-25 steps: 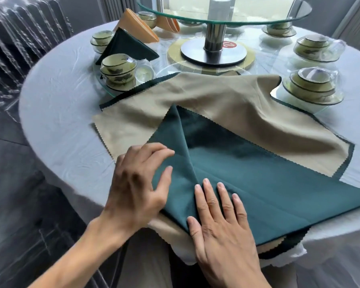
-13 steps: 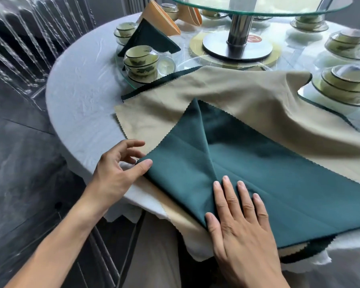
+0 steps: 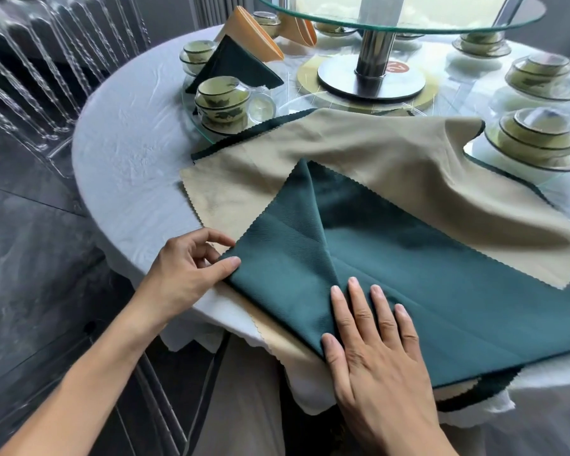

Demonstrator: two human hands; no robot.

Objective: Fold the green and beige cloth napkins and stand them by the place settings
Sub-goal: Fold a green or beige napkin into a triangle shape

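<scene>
Round and draped in a white tablecloth [image 3: 119,136], the table fills most of the frame, with a glass lazy Susan [image 3: 399,14] on a steel post [image 3: 374,51] at the top centre and clear acrylic chairs [image 3: 30,77] along the upper left. Your green napkin [image 3: 425,274] lies across the lower right, its left part folded over into a triangular flap whose tip points toward the middle of the frame. It rests on top of the beige napkin [image 3: 359,153], which spreads flat across the centre and reaches the near table edge. Your left hand [image 3: 181,271] pinches the left corner of the green flap between thumb and curled fingers, at centre left. Your right hand [image 3: 379,353] lies flat at lower centre, fingers straight and together, pressing the green napkin down beside the fold. In the upper left, a folded green napkin [image 3: 237,67] stands upright behind a stack of green-patterned bowls [image 3: 219,100], with a folded orange napkin [image 3: 250,34] just behind it. More bowl stacks [image 3: 537,136] sit at the right edge.
</scene>
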